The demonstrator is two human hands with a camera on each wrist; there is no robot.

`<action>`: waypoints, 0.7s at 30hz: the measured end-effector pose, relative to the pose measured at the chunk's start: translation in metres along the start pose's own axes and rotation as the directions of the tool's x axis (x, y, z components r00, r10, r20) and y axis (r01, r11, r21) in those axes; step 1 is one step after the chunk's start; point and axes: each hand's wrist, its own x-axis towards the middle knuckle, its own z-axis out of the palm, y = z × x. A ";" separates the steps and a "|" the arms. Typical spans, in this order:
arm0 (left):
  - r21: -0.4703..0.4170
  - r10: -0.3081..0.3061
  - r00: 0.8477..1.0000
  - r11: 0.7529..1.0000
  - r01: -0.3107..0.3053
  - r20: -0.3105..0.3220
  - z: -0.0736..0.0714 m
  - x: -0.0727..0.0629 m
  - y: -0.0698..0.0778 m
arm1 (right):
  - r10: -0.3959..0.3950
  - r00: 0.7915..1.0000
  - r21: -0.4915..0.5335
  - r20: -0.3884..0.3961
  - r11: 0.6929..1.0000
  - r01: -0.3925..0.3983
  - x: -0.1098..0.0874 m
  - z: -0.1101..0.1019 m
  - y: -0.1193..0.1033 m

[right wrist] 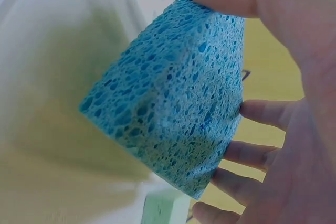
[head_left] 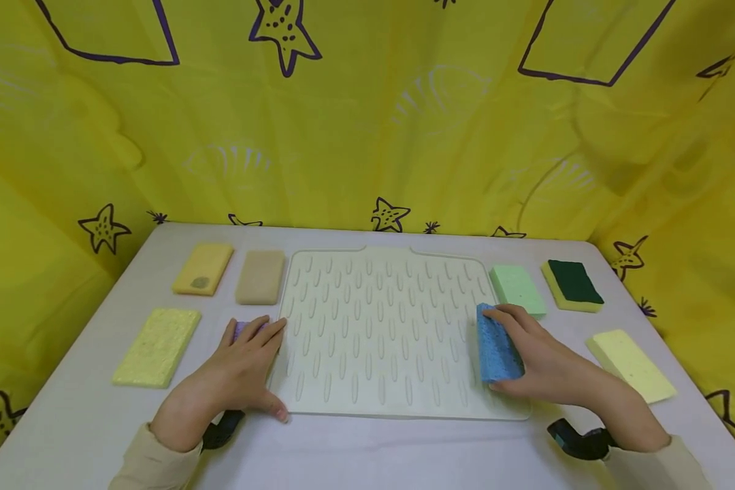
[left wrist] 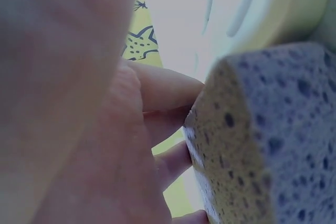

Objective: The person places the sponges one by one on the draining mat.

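Observation:
In the head view, my right hand (head_left: pixel 548 357) grips a blue sponge (head_left: pixel 496 347) over the right edge of a pale ribbed mat (head_left: pixel 367 401). The right wrist view has the thumb on one edge of this blue sponge (right wrist: pixel 168 87) and fingertips along another; it is tilted. Whether it touches the mat I cannot tell. My left hand (head_left: pixel 241 371) lies by the mat's left edge, over a purple sponge (head_left: pixel 240 331) that it mostly covers. In the left wrist view its fingertips touch the side of the purple sponge (left wrist: pixel 294 129); the thumb is spread away.
Left on the white table (head_left: pixel 392 456) lie an orange-yellow sponge (head_left: pixel 205 265), a tan sponge (head_left: pixel 260 278) and a yellow sponge (head_left: pixel 157 347). Right are a mint-green sponge (head_left: pixel 519 289), a yellow sponge with green scouring top (head_left: pixel 574 282) and a pale yellow sponge (head_left: pixel 631 364). A yellow curtain (head_left: pixel 343 136) hangs behind.

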 end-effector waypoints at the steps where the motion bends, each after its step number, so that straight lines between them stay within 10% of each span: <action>1: -0.003 0.000 1.000 1.000 0.000 -0.002 0.000 0.000 0.000 | -0.002 1.000 0.004 0.001 1.000 0.002 0.002 0.001 -0.002; 21: -0.010 -0.034 0.999 0.999 0.034 -0.008 -0.003 -0.001 -0.007 | -0.083 0.996 -0.016 -0.045 0.996 0.082 0.030 0.023 -0.045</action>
